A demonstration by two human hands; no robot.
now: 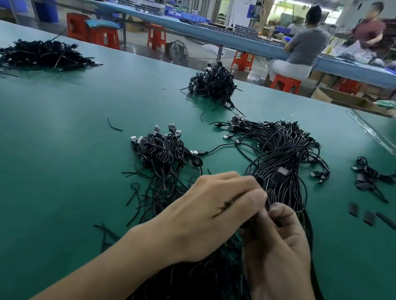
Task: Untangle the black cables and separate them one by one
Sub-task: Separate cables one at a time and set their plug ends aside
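Note:
A long bundle of black cables (287, 154) with USB plugs runs from the table's middle right down towards me, under both hands. My left hand (213, 207) reaches over it, fingers curled, pinching the bundle near a black band. My right hand (280, 241) meets it from below, its thumb and fingers pinching the same spot. A smaller heap of coiled black cables (165, 151) lies just left of the hands, with loose black ties (138, 199) spread beneath it.
Two more piles of black cables sit farther off: one (43, 54) at the far left, another (213, 83) at the back middle. Short black sleeve pieces (368, 216) and a small cable knot (370, 175) lie at right. The green table (44, 158) ends beyond; people work at a far bench.

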